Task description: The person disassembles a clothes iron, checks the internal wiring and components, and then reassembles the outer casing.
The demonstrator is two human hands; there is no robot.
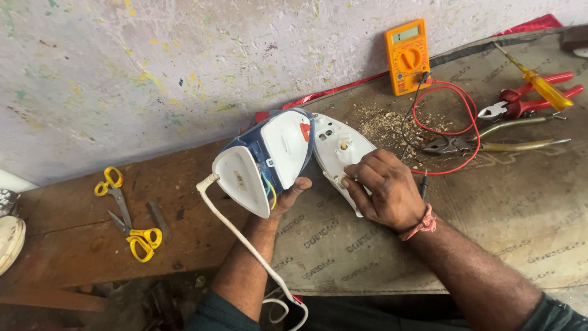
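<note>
Holding an electric iron (pixel 269 156) that is split open, I have my left hand (pixel 293 191) curled under the blue and white top shell, thumb on its edge, so the shell tips up and its coloured wires show inside. My right hand (pixel 386 187) lies on the white bottom part (pixel 335 147), fingers bent and pressing down on it, so that hand is mostly closed on the part and not wrapped round it. Both pieces sit over the grey mat (pixel 502 208) on the wooden bench (pixel 92 239), near the wall.

I think I am at the step of pulling the two halves apart to look inside. The next move seems to need a soft pull, since the wires join the halves and the white cord (pixel 242 239) hangs down.

Counting things: one orange meter (pixel 407 55) with one red lead (pixel 447 107), two yellow scissors (pixel 125 214), one red pliers (pixel 530 98), one yellow screwdriver (pixel 539 83), and one more plier tool with pale handles (pixel 490 144).
</note>
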